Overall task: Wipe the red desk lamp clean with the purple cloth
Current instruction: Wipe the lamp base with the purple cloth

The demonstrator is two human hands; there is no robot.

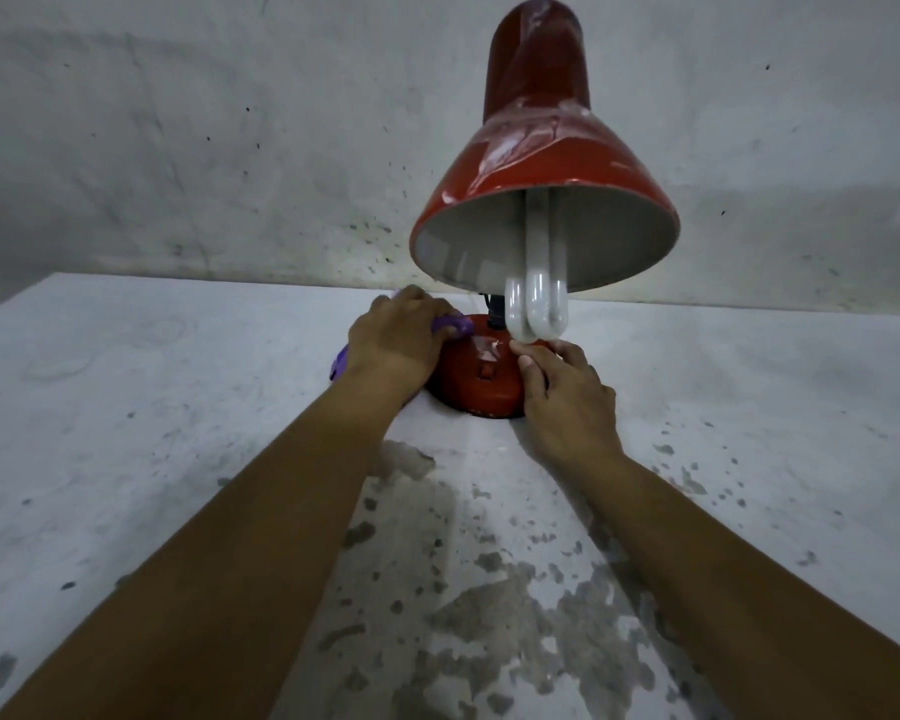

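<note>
Head view: the left hand [393,337] grips a bunched purple cloth [450,324], fingers curled over it, and presses it against the left side of the round red base [476,379] of the red metal desk lamp [539,148]. More of the cloth shows below that hand's outer edge, lying on the table [152,407]. The right hand [562,392] rests on the right edge of the base, fingers loosely bent, thumb and forefinger touching its top surface; it steadies the base without closing round it. Between the two hands, the base carries a small square switch. Above and beyond the right hand, the cone-shaped red shade tilts toward the camera, smeared with whitish streaks. A white U-shaped fluorescent bulb [536,298] hangs from it, just above the right fingertips. The table is a pale, stained, patchy surface against a grey speckled wall [178,148].
</note>
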